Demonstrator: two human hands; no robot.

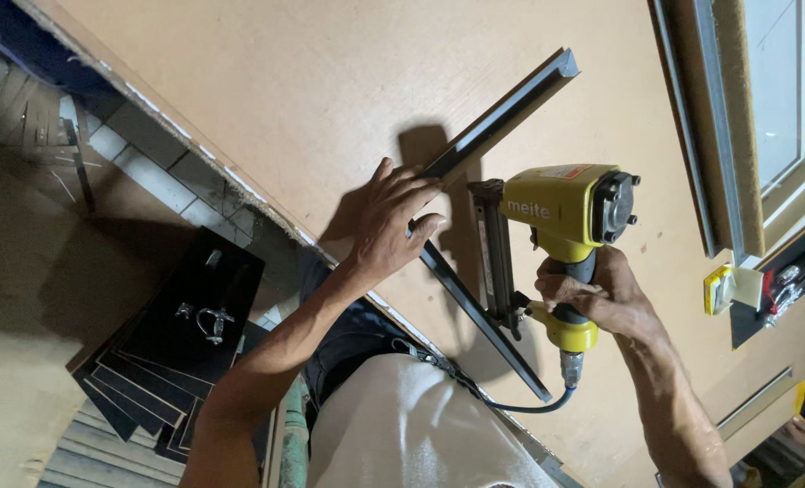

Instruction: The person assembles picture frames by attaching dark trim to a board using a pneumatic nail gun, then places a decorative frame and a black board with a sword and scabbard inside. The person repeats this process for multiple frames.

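My left hand (391,220) presses down on the corner where two dark frame strips meet on a tan wooden board (312,81). One strip (511,107) runs up to the right. The other strip (484,321) runs down to the right. My right hand (592,303) grips the handle of a yellow pneumatic nail gun (560,208), whose black nose and magazine (495,248) sit against the lower strip just right of the corner. An air hose (520,407) leaves the bottom of the handle.
A stack of dark flat panels (185,334) with a small metal clip on top lies on the floor at lower left. Framed pieces (737,126) lean at the right edge, with a small yellow tool (717,289) below them.
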